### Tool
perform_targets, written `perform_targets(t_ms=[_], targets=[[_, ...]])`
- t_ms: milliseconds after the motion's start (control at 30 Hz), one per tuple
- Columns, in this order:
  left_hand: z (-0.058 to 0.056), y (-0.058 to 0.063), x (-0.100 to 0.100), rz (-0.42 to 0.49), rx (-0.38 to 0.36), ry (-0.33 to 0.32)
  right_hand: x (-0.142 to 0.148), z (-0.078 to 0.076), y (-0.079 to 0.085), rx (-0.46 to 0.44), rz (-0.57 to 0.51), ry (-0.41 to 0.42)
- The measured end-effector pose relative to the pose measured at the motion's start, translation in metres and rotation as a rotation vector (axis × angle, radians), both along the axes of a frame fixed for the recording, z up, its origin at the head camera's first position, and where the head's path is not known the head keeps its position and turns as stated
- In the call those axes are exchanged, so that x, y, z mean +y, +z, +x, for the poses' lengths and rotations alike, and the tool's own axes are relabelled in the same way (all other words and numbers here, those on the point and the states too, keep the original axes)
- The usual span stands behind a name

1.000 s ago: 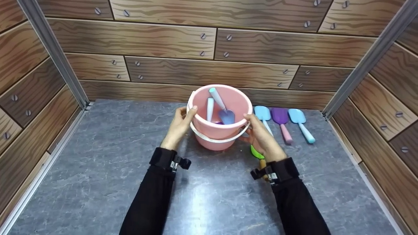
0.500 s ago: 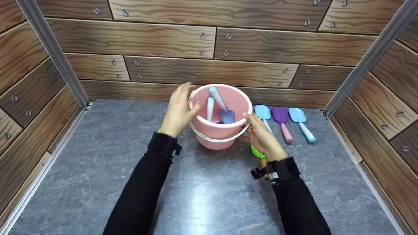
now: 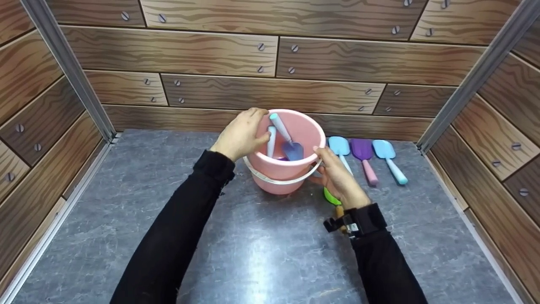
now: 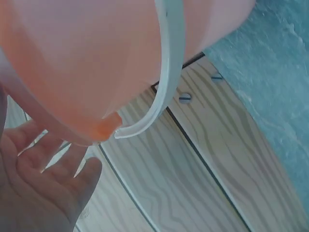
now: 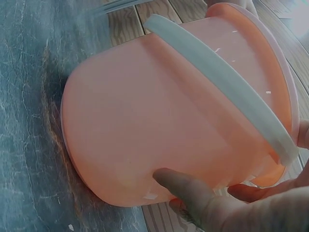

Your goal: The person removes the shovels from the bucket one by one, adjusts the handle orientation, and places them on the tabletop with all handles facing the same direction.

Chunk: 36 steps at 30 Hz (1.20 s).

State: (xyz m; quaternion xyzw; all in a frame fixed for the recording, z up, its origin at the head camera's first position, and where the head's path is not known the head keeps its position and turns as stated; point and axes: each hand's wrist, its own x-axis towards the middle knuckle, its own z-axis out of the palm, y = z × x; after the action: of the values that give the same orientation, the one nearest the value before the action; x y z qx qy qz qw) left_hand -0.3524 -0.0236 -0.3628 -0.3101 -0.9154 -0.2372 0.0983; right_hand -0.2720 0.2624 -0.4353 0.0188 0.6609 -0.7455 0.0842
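A pink bucket [image 3: 280, 171] with a white carrying handle [image 3: 282, 182] stands upright at the middle of the workspace. My right hand [image 3: 339, 177] grips its right side, thumb on the rim and fingers against the outer wall. My left hand [image 3: 244, 133] reaches over the left rim with loosely spread fingers, the thumb beside a pale blue handle [image 3: 271, 145] inside. In the left wrist view, its fingers [image 4: 84, 179] lie along the rim. Also inside the bucket leans a toy shovel [image 3: 292, 150] with a blue blade; a bit of purple shows below it.
To the bucket's right, a light blue shovel [image 3: 339, 145], a purple shovel [image 3: 362, 148] with a pink handle and another blue shovel [image 3: 384, 149] lie in a row. A green shovel [image 3: 332, 196] is partly hidden by my right hand. A wood-patterned wall [image 3: 219, 93] stands close behind.
My left hand has let go of the bucket's left side, lifted and moved right over the rim. The right hand and the bucket have stayed in place.
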Motion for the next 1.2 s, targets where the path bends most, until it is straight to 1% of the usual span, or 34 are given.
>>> perform_targets(t_ms=[100,167,300,400,467,600,700,767,800,867,900,933,1000,1033,1067,1100,1133,1167,1200], targets=[[-0.004,0.007,0.004,-0.069,-0.042,0.002,0.000,0.000,0.000,0.003,-0.003,-0.005],[-0.007,0.012,0.008,-0.127,-0.058,0.003,0.000,0.000,0.000,0.006,-0.008,-0.004],[-0.010,0.021,0.017,-0.233,-0.042,-0.010,0.000,0.001,0.000,0.006,-0.017,0.000],[-0.012,0.026,0.025,-0.285,-0.035,-0.015,0.001,0.002,0.000,0.008,-0.006,0.006],[-0.013,0.029,0.030,-0.316,-0.044,-0.013,0.002,0.002,0.000,0.011,-0.002,0.003],[-0.012,0.036,0.038,-0.387,-0.077,-0.006,0.002,0.001,-0.001,0.009,-0.004,-0.005],[-0.010,0.040,0.043,-0.431,-0.117,0.000,0.002,0.001,-0.002,0.005,-0.007,-0.009],[-0.011,0.039,0.046,-0.449,-0.135,0.004,0.002,0.001,-0.002,0.003,-0.006,-0.008],[-0.013,0.036,0.048,-0.456,-0.139,0.005,0.002,0.001,-0.002,0.003,-0.007,-0.010],[-0.025,0.025,0.051,-0.465,-0.137,0.003,0.002,0.000,-0.002,0.001,-0.008,-0.010],[-0.024,0.024,0.051,-0.469,-0.121,0.000,0.002,0.000,-0.002,0.000,-0.008,-0.011],[-0.037,0.010,0.051,-0.440,-0.091,-0.012,0.002,0.000,-0.002,0.000,-0.007,-0.012],[-0.054,-0.003,0.054,-0.419,-0.074,-0.024,0.002,0.000,-0.002,0.000,-0.007,-0.011],[-0.057,-0.006,0.054,-0.401,-0.069,-0.030,0.002,0.000,-0.002,-0.001,-0.008,-0.010],[-0.056,-0.005,0.054,-0.378,-0.065,-0.033,0.002,0.000,-0.002,-0.001,-0.009,-0.010],[-0.052,-0.002,0.053,-0.356,-0.066,-0.033,0.002,0.000,-0.002,-0.001,-0.010,-0.009],[-0.052,-0.001,0.055,-0.328,-0.081,-0.032,0.002,0.000,-0.001,-0.002,-0.011,-0.007],[-0.038,0.013,0.054,-0.330,-0.108,-0.016,0.003,0.000,-0.001,-0.003,-0.011,-0.005],[-0.029,0.019,0.054,-0.307,-0.110,-0.004,0.003,0.000,-0.001,-0.004,-0.011,-0.003]])
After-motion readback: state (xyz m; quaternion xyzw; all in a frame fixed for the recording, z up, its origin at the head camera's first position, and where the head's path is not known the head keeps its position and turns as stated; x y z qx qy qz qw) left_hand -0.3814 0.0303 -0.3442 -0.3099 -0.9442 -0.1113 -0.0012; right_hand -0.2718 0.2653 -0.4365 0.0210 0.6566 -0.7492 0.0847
